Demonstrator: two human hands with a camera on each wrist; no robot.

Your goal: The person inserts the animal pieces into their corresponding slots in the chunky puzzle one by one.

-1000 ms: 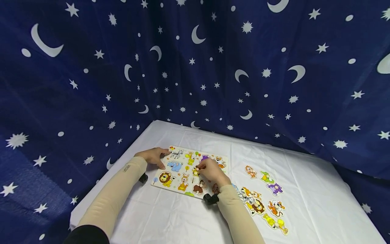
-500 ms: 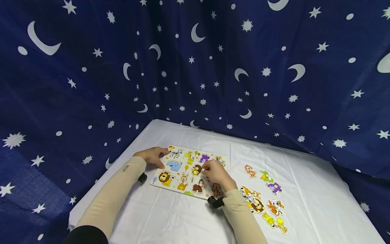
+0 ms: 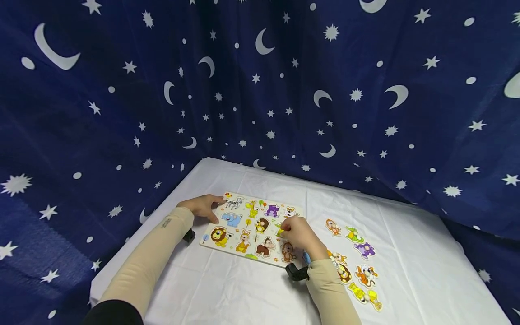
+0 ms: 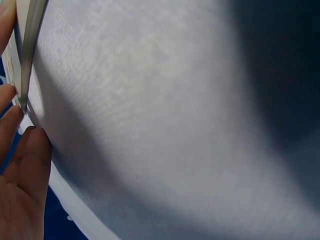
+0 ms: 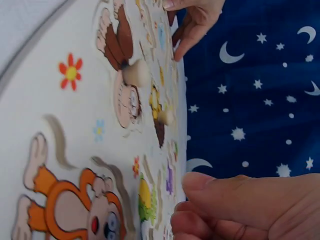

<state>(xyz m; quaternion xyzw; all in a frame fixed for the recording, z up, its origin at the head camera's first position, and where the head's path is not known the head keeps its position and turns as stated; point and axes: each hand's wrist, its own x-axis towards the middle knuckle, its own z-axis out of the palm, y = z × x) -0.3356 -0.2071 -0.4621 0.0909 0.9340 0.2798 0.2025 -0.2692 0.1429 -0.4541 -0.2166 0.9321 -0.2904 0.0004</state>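
A wooden peg puzzle board [image 3: 233, 234] with animal pictures lies on the table. My left hand [image 3: 200, 206] rests at its left edge, thumb and fingers spread and touching the edge. My right hand [image 3: 301, 234] hovers over the board's right side, by the crocodile picture [image 3: 279, 229]. Its fingers are loosely curled, with nothing visible between them in the right wrist view. The hedgehog piece [image 3: 262, 225] sits in the board, its knob visible. Near it sits the ape piece [image 3: 265, 248], also knobbed. The monkey picture [image 5: 70, 207] shows a recessed outline.
Loose animal pieces lie right of the board: a monkey [image 3: 333, 227], crocodile [image 3: 354, 234], purple hippo [image 3: 364, 250], tiger [image 3: 367, 275], giraffe [image 3: 357, 292] and lion [image 3: 345, 274]. Some are partly hidden by the right forearm. A starry blue curtain [image 3: 260, 90] hangs behind the white-clothed table.
My right hand has let go of the hedgehog piece, leaving it in the board, and has moved right toward the board's right edge. The left hand stays at the left edge.
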